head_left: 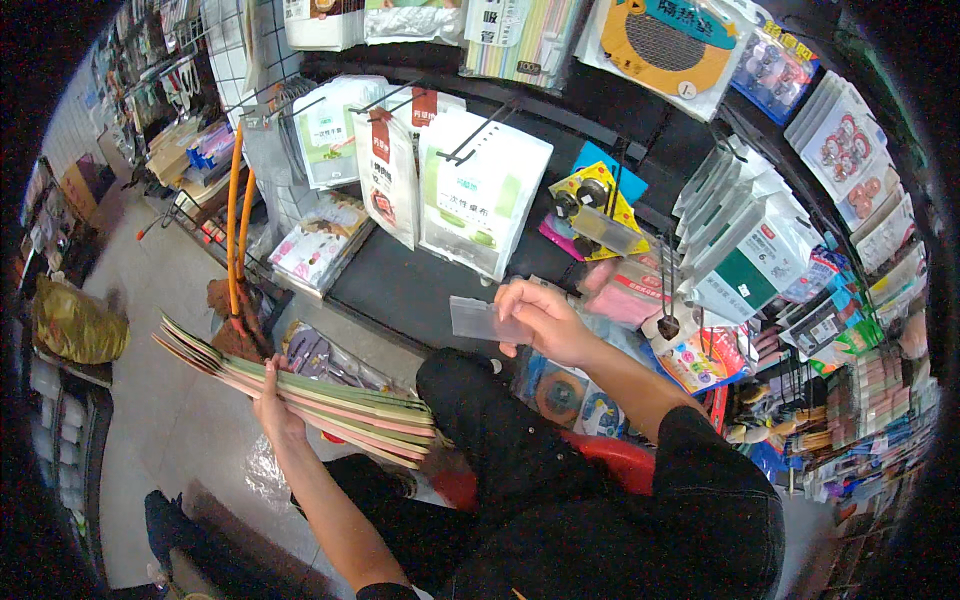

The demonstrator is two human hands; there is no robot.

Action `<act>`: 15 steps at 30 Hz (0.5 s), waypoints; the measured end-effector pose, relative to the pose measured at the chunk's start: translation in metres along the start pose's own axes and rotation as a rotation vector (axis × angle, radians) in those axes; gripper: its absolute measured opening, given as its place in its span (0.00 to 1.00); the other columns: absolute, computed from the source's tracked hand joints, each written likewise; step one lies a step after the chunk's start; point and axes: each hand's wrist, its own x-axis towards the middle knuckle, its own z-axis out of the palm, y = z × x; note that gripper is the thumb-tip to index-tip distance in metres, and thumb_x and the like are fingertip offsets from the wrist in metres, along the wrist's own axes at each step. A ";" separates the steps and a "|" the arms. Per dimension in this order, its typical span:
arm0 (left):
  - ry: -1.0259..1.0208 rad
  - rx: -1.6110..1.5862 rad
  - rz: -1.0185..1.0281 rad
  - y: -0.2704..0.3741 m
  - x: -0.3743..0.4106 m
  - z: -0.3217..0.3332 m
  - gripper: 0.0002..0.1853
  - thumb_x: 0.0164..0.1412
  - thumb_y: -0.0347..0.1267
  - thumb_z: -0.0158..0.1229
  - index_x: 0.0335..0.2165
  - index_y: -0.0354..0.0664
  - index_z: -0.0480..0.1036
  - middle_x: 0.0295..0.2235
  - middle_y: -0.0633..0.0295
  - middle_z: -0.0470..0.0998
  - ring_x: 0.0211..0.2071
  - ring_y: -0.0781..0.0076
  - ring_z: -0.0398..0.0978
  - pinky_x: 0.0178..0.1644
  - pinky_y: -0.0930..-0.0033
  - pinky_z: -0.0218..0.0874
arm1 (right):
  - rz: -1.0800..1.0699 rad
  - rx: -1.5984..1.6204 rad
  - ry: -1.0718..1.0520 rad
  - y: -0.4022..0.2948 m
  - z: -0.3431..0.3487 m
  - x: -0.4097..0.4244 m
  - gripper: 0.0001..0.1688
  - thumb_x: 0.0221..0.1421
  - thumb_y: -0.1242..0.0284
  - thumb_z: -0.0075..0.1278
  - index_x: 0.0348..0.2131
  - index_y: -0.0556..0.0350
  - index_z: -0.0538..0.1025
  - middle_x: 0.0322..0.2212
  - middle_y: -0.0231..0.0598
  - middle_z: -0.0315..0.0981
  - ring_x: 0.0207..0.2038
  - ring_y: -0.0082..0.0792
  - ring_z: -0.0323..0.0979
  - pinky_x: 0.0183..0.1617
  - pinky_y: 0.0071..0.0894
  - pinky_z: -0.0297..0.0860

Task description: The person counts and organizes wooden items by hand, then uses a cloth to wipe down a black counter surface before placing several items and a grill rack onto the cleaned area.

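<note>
My left hand (pixel 276 409) grips a stack of thin, flat pieces (pixel 352 412) in green, cream and pink, fanned slightly at both ends; what they are made of I cannot tell. Between the fingers of my right hand (pixel 536 319) is a small clear plastic piece (pixel 474 319), held over the edge of a black shelf (pixel 409 289). Above that hand, white packs (pixel 480 195) hang on a metal hook. Right of them hangs a yellow card pack with round black items (pixel 600 210). Pink packs (pixel 626 289) lie just beyond my right wrist.
An orange-handled bag (pixel 238 225) stands on the floor left of the shelf, near a stack of printed packs (pixel 319 244). Metal hooks (pixel 667 285) stick out at the right. A red stool (pixel 615 459) is under me. A yellowish sack (pixel 79 319) lies far left.
</note>
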 end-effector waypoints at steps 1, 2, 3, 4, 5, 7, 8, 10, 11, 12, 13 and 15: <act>-0.009 0.003 -0.014 0.001 0.000 -0.004 0.20 0.64 0.34 0.61 0.48 0.30 0.70 0.43 0.57 0.77 0.41 0.70 0.74 0.49 0.67 0.66 | 0.019 0.027 -0.007 -0.005 -0.001 -0.006 0.10 0.70 0.74 0.34 0.41 0.58 0.68 0.25 0.35 0.68 0.26 0.28 0.70 0.31 0.26 0.67; -0.019 0.007 -0.028 0.003 0.001 -0.008 0.20 0.63 0.34 0.61 0.48 0.30 0.71 0.42 0.57 0.77 0.41 0.70 0.75 0.49 0.67 0.67 | 0.006 0.051 -0.072 -0.009 -0.005 -0.010 0.09 0.67 0.76 0.39 0.44 0.58 0.69 0.28 0.34 0.69 0.29 0.26 0.70 0.36 0.26 0.70; -0.023 -0.002 -0.033 0.003 0.001 -0.012 0.19 0.63 0.33 0.61 0.47 0.30 0.71 0.42 0.57 0.78 0.42 0.70 0.75 0.49 0.67 0.67 | -0.044 -0.037 -0.093 -0.014 -0.005 -0.014 0.09 0.66 0.77 0.42 0.45 0.58 0.69 0.29 0.34 0.70 0.31 0.25 0.71 0.38 0.26 0.70; -0.027 -0.012 -0.038 0.003 0.002 -0.015 0.19 0.63 0.33 0.62 0.47 0.30 0.71 0.42 0.57 0.78 0.42 0.70 0.75 0.49 0.67 0.67 | -0.095 -0.125 -0.114 -0.023 -0.001 -0.019 0.11 0.65 0.78 0.44 0.47 0.59 0.69 0.31 0.33 0.71 0.33 0.24 0.71 0.41 0.26 0.71; -0.029 -0.022 -0.042 0.003 0.004 -0.018 0.18 0.63 0.32 0.62 0.47 0.31 0.72 0.42 0.57 0.78 0.42 0.70 0.75 0.49 0.67 0.67 | -0.146 -0.214 -0.137 -0.030 0.002 -0.022 0.13 0.63 0.79 0.47 0.48 0.59 0.69 0.33 0.33 0.72 0.35 0.23 0.72 0.43 0.26 0.71; -0.038 -0.045 -0.016 0.001 -0.001 -0.013 0.18 0.63 0.31 0.62 0.47 0.31 0.71 0.41 0.57 0.78 0.43 0.70 0.75 0.49 0.67 0.67 | -0.094 -0.204 -0.153 -0.039 0.000 -0.020 0.20 0.59 0.81 0.53 0.50 0.61 0.69 0.38 0.33 0.73 0.41 0.21 0.72 0.45 0.25 0.71; -0.041 -0.058 -0.002 0.001 -0.002 -0.010 0.17 0.63 0.31 0.61 0.47 0.31 0.71 0.41 0.57 0.78 0.43 0.69 0.76 0.49 0.66 0.67 | -0.073 -0.225 -0.158 -0.040 -0.002 -0.018 0.20 0.59 0.81 0.53 0.50 0.61 0.69 0.38 0.33 0.73 0.41 0.20 0.72 0.45 0.24 0.71; -0.018 -0.065 -0.002 0.001 -0.003 -0.010 0.18 0.63 0.30 0.61 0.48 0.32 0.71 0.42 0.56 0.78 0.43 0.69 0.76 0.49 0.66 0.68 | -0.088 -0.241 -0.185 -0.045 -0.001 -0.009 0.17 0.60 0.81 0.53 0.48 0.62 0.70 0.37 0.34 0.74 0.39 0.20 0.73 0.44 0.24 0.71; -0.006 -0.070 -0.001 0.002 -0.003 -0.010 0.18 0.63 0.30 0.61 0.48 0.32 0.70 0.42 0.56 0.78 0.43 0.69 0.76 0.49 0.66 0.68 | -0.070 -0.253 -0.191 -0.048 0.000 -0.004 0.15 0.61 0.80 0.53 0.48 0.62 0.70 0.36 0.33 0.74 0.38 0.21 0.74 0.43 0.24 0.71; -0.018 -0.065 0.003 0.001 -0.001 -0.012 0.18 0.63 0.30 0.61 0.48 0.32 0.70 0.42 0.55 0.78 0.43 0.69 0.76 0.49 0.65 0.68 | -0.050 -0.266 -0.197 -0.050 0.001 0.001 0.14 0.61 0.80 0.53 0.47 0.62 0.71 0.35 0.33 0.75 0.37 0.21 0.74 0.43 0.24 0.71; -0.030 -0.061 0.007 0.001 0.001 -0.014 0.18 0.63 0.30 0.61 0.49 0.32 0.69 0.43 0.55 0.78 0.43 0.69 0.76 0.49 0.65 0.69 | -0.031 -0.279 -0.203 -0.051 0.004 0.006 0.13 0.61 0.80 0.52 0.46 0.62 0.71 0.34 0.33 0.75 0.36 0.21 0.74 0.42 0.24 0.72; -0.038 -0.055 0.012 0.003 0.002 -0.015 0.18 0.63 0.30 0.61 0.49 0.32 0.69 0.43 0.55 0.78 0.43 0.68 0.76 0.49 0.64 0.69 | -0.025 -0.285 -0.158 -0.048 0.012 0.016 0.10 0.61 0.79 0.54 0.43 0.62 0.73 0.29 0.31 0.74 0.30 0.19 0.73 0.36 0.21 0.71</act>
